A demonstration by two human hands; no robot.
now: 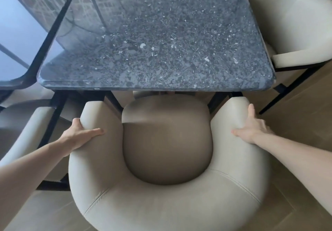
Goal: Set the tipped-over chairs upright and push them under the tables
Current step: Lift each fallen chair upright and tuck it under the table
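Chair [167, 203], cream and round-backed, stands upright on the wooden floor [305, 123] directly below me, its tan seat cushion [167, 140] just reaching under the near edge of the dark speckled stone table [156, 38]. From left to right: another pale chair [23, 128] sits at the neighbouring table, then my left hand [79, 135] grips the left armrest with its thumb along the top and its fingers curled over the outer side. My right hand [251, 128] grips the right armrest the same way, thumb inward, and a third cream chair [294, 22] stands at the table's right side.
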